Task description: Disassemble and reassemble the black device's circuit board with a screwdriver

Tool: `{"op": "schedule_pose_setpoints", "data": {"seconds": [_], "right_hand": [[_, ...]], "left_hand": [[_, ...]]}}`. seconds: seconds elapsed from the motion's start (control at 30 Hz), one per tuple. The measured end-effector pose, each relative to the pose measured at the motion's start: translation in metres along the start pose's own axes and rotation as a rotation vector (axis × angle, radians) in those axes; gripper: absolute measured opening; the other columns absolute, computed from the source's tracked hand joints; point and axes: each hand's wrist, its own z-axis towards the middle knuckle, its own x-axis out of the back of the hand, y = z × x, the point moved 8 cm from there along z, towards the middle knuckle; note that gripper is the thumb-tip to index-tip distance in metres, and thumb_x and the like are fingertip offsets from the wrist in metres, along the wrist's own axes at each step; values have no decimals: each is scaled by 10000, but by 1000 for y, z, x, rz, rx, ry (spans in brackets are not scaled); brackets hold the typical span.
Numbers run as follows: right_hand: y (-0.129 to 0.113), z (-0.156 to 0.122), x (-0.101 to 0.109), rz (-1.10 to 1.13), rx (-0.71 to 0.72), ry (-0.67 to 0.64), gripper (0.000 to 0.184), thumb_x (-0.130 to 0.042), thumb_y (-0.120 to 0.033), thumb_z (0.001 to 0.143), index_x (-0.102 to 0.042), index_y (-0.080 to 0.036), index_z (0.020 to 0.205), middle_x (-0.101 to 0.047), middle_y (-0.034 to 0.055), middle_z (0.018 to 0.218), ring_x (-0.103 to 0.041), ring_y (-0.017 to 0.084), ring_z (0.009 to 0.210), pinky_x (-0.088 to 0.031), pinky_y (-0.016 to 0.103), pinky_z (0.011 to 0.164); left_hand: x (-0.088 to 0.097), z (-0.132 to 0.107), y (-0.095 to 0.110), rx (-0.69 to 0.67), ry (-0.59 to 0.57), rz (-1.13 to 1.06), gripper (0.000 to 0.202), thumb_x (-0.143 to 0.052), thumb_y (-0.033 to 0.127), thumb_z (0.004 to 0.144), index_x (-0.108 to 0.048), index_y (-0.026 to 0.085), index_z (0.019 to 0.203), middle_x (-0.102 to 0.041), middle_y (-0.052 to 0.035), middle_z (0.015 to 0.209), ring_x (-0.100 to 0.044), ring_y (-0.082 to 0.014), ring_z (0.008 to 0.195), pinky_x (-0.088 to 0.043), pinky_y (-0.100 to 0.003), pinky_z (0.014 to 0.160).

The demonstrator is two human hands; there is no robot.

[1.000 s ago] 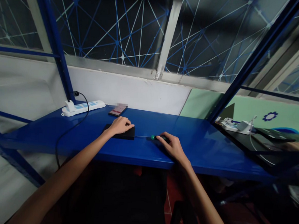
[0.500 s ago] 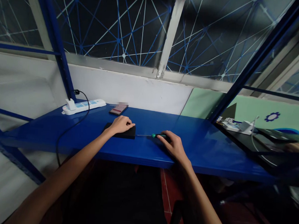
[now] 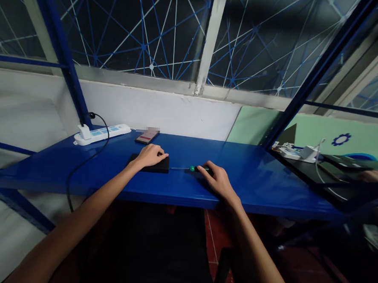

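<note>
A flat black rectangular box lies on the blue table, its kind not clear from here. My left hand rests on top of it, fingers bent over its far side and thumb along the upper face. To the right, my right hand is closed around the dark handle of a screwdriver with a green collar. The screwdriver lies low and level over the table, its thin shaft pointing left, the tip close to the box's right edge. Whether tip and box touch, I cannot tell.
Behind the box a phone lies on the blue table. A white power strip with a black cable sits at the back left. At the right, past a blue post, are a charger and another person's hand.
The view has shifted slightly, so the table and everything on it appear a little further left. Both hands keep their places on the box and the screwdriver.
</note>
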Motion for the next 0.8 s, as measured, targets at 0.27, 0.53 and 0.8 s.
{"op": "schedule_pose_setpoints", "data": {"seconds": [0.27, 0.53, 0.8], "right_hand": [[3, -3, 0, 71, -23, 10, 389, -561, -583, 859, -508, -239, 1034, -569, -36, 669, -467, 142, 542, -327, 253, 548], [4, 0, -2, -36, -47, 5, 470, -439, -637, 908, -534, -214, 728, -482, -28, 549, -428, 130, 510, -287, 261, 531], [2, -1, 0, 47, -29, 8, 398, -539, -622, 851, -556, -225, 883, -607, -8, 691, -510, 150, 584, -346, 256, 560]], "left_hand": [[1, 0, 2, -2, -2, 7, 439, -474, 479, 923, -775, 175, 826, -725, -95, 878, -609, -196, 717, -354, -269, 563], [0, 0, 1, -12, 4, 7, 455, -461, 490, 922, -766, 184, 780, -722, -86, 828, -606, -191, 699, -340, -266, 546], [-1, 0, 0, -21, 15, -6, 448, -470, 486, 922, -762, 181, 772, -710, -99, 816, -599, -193, 689, -342, -269, 551]]}}
